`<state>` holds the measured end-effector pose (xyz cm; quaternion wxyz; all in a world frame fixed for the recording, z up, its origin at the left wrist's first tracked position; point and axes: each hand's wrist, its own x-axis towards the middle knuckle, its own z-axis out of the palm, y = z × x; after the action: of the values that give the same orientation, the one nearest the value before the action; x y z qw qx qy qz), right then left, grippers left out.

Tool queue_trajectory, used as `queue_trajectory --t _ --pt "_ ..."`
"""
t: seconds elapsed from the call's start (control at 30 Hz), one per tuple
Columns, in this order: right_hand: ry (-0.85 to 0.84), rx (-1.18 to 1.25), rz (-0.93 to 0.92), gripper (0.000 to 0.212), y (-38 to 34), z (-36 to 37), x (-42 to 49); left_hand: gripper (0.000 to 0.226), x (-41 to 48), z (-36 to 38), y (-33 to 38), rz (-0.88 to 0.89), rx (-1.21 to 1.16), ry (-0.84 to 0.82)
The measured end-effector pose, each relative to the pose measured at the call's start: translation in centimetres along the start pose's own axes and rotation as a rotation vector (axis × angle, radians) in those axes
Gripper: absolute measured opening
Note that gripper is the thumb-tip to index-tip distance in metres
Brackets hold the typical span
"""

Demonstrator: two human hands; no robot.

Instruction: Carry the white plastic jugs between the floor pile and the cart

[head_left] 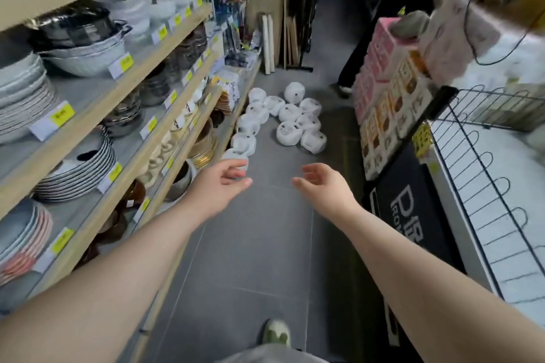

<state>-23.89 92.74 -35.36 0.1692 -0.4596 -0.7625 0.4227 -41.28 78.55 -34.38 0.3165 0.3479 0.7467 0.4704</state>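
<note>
About 13 white wrapped bowls [290,132] heaped on grey floor [256,244], centre of frame, along foot of shelves [97,115]. 2 bare hands stretched forward above floor, mid-frame. Left hand [219,177]: fingers loosely curled, apart, holding nothing, nearest bowl [236,158] just beyond fingertips. Right hand [320,183]: palm up, fingers relaxed, holding nothing. 1 shoe [276,331] at bottom centre. Stacked plates [79,165] on left shelves.

Shop aisle. Grey tiled floor [259,259]. Left of floor: wooden shelves [97,103] stocked with plates, bowls and yellow price tags. Right of floor: stacked pink and yellow boxes [383,91], black sign [413,215], wire rack [483,186]. Lighting even.
</note>
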Motion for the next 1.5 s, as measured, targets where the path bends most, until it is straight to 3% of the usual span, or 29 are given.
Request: queue_trajectory --t 0.3,0.7,0.93,1.27,1.5 --pt "-0.041 -0.006 0.065 0.044 -0.8 -2.0 17.5 0.036 17.7 1.1 2.5 -0.041 -0.002 -0.015" --pt "0.031 0.029 0.181 0.047 -3.7 -2.0 45.3 0.035 48.6 0.5 5.1 -0.019 -0.009 -0.139" --pt "0.024 0.006 0.244 0.042 -2.0 -3.4 58.5 0.035 62.0 1.8 5.8 -0.083 0.033 -0.143" --pt "-0.189 -0.035 0.352 0.046 5.4 -3.0 82.1 0.03 81.2 8.8 1.0 -0.278 -0.038 -0.005" --pt "-0.292 -0.035 0.445 0.049 13.7 1.8 95.0 0.032 93.0 13.5 -8.3 -0.443 -0.086 0.026"
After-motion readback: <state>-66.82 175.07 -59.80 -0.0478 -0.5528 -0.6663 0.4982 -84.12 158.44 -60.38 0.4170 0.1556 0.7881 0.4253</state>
